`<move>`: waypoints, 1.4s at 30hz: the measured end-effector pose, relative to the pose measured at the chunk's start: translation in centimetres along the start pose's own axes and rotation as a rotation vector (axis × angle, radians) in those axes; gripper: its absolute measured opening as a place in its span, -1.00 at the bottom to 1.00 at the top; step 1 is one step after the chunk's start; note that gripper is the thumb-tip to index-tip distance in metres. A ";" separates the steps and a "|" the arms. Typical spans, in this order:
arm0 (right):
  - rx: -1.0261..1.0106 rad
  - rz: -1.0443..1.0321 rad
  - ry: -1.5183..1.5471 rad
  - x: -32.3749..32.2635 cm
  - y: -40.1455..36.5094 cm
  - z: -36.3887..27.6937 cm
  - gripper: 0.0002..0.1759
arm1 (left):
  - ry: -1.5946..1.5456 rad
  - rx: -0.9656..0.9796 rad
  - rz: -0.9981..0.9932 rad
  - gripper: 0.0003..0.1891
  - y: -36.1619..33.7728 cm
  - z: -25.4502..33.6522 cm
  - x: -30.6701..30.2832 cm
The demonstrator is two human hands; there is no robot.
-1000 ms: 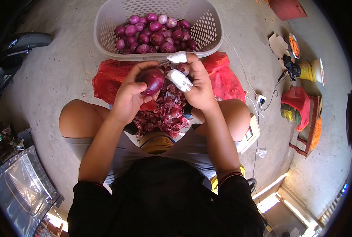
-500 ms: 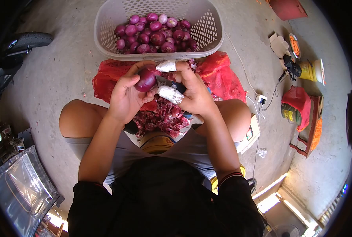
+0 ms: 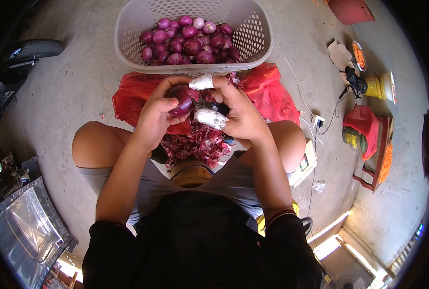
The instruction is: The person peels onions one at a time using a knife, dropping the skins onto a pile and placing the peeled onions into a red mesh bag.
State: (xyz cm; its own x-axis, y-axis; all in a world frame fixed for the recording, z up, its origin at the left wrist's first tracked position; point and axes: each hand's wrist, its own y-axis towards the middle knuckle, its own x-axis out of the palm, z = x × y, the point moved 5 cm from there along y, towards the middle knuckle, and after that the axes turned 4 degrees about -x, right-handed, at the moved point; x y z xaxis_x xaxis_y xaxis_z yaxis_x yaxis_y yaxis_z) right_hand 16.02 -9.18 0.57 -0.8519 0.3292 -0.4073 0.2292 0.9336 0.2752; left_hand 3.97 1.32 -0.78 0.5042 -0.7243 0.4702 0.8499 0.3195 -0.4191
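Observation:
My left hand [image 3: 153, 113] is closed around a red onion [image 3: 181, 101], thumb across its near side. Facing it, my right hand [image 3: 243, 113] grips a small knife [image 3: 220, 107]; only part of its dark handle shows, and the blade is mostly hidden behind skin and fingers. White wrapping covers the right thumb [image 3: 210, 118] and index finger [image 3: 201, 82], whose tips are close to the onion. A bit of loose onion skin [image 3: 197, 96] hangs at the onion's right side. Below both hands lies a heap of onion peelings [image 3: 195, 147].
A grey perforated basket [image 3: 123, 53] holding several red onions [image 3: 191, 46] stands beyond my hands. Red mesh sacks [image 3: 272, 98] lie against its near side. Cables and a power strip [image 3: 319, 119] are on the floor at right. A motorcycle wheel [image 3: 41, 49] is at left.
The onion has shifted slightly right and turned in my left hand. My right hand has turned a little, and the knife blade, visible before, is now mostly hidden.

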 end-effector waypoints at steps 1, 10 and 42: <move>-0.007 0.004 0.018 0.1 0.0 0.1 -0.34 | 0.021 0.006 0.012 -0.50 0.0 0.1 -0.1; 0.079 -0.050 0.205 0.2 0.2 0.1 -0.48 | 0.253 0.034 0.018 -0.36 0.1 0.2 -0.5; 0.229 -0.060 0.059 -0.5 -0.4 0.8 -0.36 | 0.690 0.695 0.125 -0.42 -0.2 1.9 0.7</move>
State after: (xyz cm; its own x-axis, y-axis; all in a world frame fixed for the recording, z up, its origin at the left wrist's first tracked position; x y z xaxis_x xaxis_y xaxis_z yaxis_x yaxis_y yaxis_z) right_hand 16.72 -9.64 -0.08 -0.8916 0.2700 -0.3636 0.2728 0.9610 0.0448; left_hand 4.48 1.94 1.12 0.5841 -0.7880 -0.1947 0.8090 0.5455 0.2189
